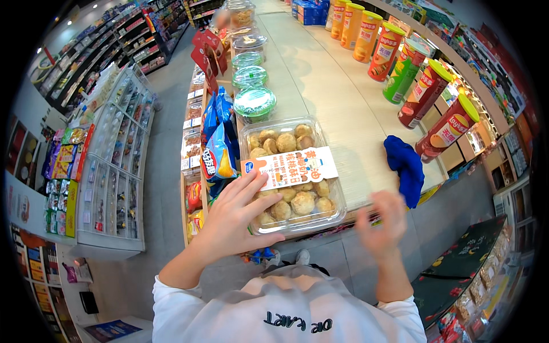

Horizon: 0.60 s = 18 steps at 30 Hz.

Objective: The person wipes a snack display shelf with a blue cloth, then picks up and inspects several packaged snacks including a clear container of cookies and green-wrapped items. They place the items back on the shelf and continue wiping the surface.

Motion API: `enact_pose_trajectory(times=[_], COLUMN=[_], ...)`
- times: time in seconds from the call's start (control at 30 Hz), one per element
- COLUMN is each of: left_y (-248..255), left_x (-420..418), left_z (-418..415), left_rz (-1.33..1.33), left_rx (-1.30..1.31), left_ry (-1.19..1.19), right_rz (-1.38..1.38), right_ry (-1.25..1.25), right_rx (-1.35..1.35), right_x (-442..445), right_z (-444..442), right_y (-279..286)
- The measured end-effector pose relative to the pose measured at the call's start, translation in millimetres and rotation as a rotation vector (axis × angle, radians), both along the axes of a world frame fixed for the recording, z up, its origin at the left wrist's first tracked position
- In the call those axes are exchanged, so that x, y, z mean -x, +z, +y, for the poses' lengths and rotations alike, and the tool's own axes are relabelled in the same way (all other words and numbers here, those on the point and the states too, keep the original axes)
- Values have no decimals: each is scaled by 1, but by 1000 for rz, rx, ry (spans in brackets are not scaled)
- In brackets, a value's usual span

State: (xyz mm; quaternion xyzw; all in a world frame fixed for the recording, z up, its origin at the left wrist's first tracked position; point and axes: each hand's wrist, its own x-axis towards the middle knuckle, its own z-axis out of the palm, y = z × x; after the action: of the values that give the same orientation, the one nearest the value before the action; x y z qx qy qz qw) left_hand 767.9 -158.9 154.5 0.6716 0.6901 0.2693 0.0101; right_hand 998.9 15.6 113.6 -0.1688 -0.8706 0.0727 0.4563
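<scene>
A clear plastic clamshell box (330, 205) of round baked pastries lies at the counter's near corner, with a printed paper band (296, 168) across its lid. Spread over the box's left side, my left hand (246, 208) rests its fingers on the lid and band. My right hand (383, 221) is raised off the counter's near edge, to the right of the box. It looks blurred, its fingers are bent and apart, and I see nothing in it. Just beyond it, a crumpled blue cloth (404, 169) hangs over the counter edge, apart from the hand.
Round lidded tubs (254, 102) line the left side of the counter (317, 81). Several Lay's crisp canisters (448, 127) stand along its right. Blue snack bags (219, 150) fill a low rack at left. A glass display case (116, 163) stands across the aisle.
</scene>
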Motion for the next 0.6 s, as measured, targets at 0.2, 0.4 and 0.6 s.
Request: enact_pose_trajectory(times=[0.2,0.4,0.6], left_y=[1,-11,-40], left_x=[-4,-16,-33], left_z=[-1,-32,-68], left_rz=[-63,-313,-383], left_rx=[3,-163,-391], left_ry=[6,133,396], right_rz=[-430,-516,-391], right_ry=[-452,-108,428], right_rx=[26,167,25], right_x=[-18,4,169], right_z=[97,163,187], right_y=[20,38,59])
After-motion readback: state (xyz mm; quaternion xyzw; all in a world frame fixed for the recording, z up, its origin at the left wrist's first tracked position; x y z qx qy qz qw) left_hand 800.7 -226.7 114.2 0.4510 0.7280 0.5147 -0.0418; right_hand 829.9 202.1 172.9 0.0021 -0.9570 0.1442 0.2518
